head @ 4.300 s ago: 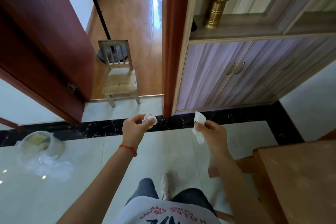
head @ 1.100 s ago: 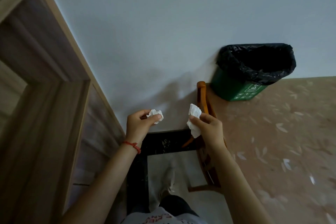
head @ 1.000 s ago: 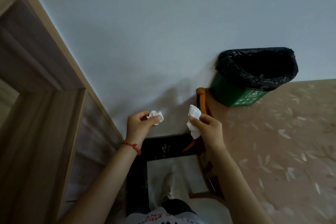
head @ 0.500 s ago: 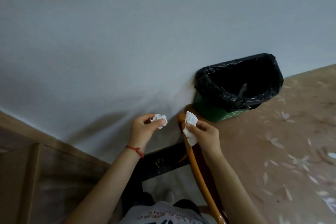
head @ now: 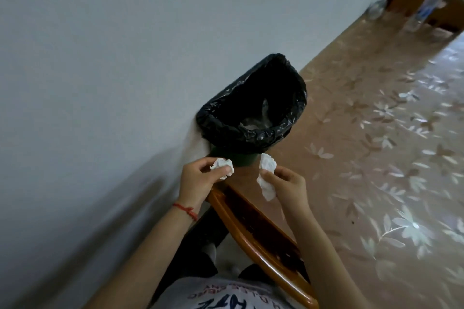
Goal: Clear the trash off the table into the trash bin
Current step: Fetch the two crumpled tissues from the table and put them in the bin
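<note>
Against the pale wall [head: 105,63] stands the trash bin [head: 253,110], on the worktop [head: 376,158] at its near corner; its black liner is folded over the rim and the mouth is open and unobstructed. Just short of it, the left hand [head: 194,180] pinches a crumpled tissue [head: 223,165] between thumb and fingertips, and the right hand [head: 288,187] pinches a longer tissue [head: 266,175] that hangs down. Both hands are apart from the bin. Its green body is mostly hidden under the liner. Flower-patterned covering spreads across the worktop; blurred bottles [head: 424,7] stand at the far end. A chair back [head: 251,238] curves below the forearms.
</note>
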The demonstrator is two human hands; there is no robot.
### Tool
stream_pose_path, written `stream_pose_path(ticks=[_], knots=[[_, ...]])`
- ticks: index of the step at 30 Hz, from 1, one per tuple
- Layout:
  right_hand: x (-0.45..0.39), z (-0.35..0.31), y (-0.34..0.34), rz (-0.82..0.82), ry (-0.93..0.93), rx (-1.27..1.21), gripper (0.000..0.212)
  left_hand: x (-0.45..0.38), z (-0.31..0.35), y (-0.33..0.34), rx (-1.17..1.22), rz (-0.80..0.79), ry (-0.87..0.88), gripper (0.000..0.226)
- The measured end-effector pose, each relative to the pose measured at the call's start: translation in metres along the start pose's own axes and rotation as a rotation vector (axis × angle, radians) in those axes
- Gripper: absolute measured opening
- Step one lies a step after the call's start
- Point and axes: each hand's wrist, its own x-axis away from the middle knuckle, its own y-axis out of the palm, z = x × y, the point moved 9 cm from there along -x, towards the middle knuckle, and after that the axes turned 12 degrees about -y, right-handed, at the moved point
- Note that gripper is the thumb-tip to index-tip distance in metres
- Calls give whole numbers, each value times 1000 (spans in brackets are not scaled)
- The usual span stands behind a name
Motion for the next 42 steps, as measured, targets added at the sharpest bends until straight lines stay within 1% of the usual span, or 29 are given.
stream_pose_path(ticks=[2, 5, 9, 12, 16, 19, 23, 26, 30, 31, 33, 35, 38, 42], knots=[[0, 1, 0, 47, 8, -19, 18, -8, 4, 4, -27, -50, 1, 19], [3, -1, 1, 109, 15, -55, 9, -18, 9, 5, -65, -114, 0, 15], [8, -9, 2, 171, 6, -104, 14, -26, 14, 3, -66, -184, -6, 15], [6, -23, 1, 206, -38, -150, 17, -30, 15, 2, -44, -209, -21, 14], [-10, -58, 2, 203, -122, -158, 12, -33, 13, 4, -45, -218, -42, 20], [-30, -88, 3, 198, -195, -111, 7, -33, 17, 4, -36, -211, -29, 18], [-62, -114, 8, 188, -243, -15, 16, -34, 24, 4, -37, -207, -12, 15], [-81, -123, 14, 174, -265, 43, 30, -35, 26, 3, -40, -192, -17, 17], [-95, -122, 18, 184, -248, 28, 20, -36, 26, 2, -40, -193, -20, 16], [-96, -120, 19, 188, -233, 18, 23, -35, 26, 2, -45, -192, -18, 17], [-96, -117, 18, 177, -211, 26, 40, -33, 28, 2, -42, -194, -17, 18], [-95, -116, 17, 150, -210, 43, 48, -30, 30, 2, -31, -203, -14, 16], [-86, -116, 11, 132, -218, 70, 49, -23, 38, 2, -10, -225, 16, 19], [-72, -113, 1, 143, -225, 17, 46, -16, 57, 3, -8, -254, 74, 21]])
